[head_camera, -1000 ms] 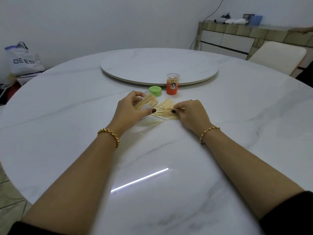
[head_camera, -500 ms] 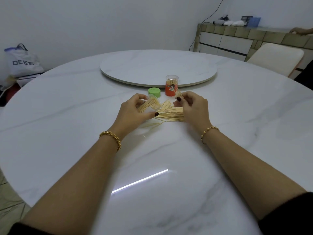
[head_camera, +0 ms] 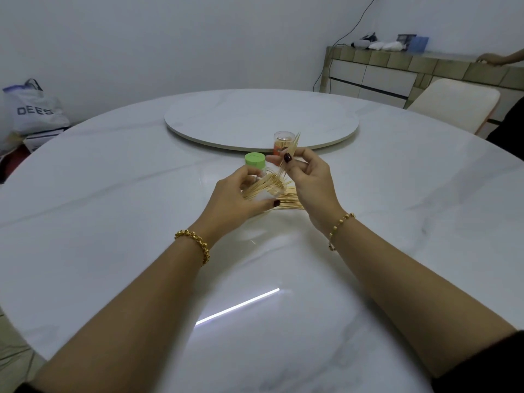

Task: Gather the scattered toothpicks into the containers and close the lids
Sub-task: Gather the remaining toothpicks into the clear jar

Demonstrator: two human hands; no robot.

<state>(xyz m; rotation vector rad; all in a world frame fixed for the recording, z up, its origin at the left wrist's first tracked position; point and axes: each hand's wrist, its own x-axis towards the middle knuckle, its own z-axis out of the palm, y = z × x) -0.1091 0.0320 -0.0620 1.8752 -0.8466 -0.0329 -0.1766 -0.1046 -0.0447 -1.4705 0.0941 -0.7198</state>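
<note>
My left hand grips a clear plastic container tilted on its side, with toothpicks sticking out of its mouth. My right hand pinches a small bundle of toothpicks between thumb and fingers, lifted above the table with the lower tips near the container's mouth. Loose toothpicks lie in a pile on the table under and between both hands. A green lid sits just beyond my left hand. An orange container with a clear lid stands upright behind my right hand, partly hidden by my fingers.
A round lazy Susan fills the middle of the white marble table. A cream chair stands at the right, a sideboard behind it with another person's hand on it. A white bag sits at the left.
My right hand has lifted off the pile with a pinched bundle of toothpicks and brought it up toward the container. My left hand has raised and tilted the container.
</note>
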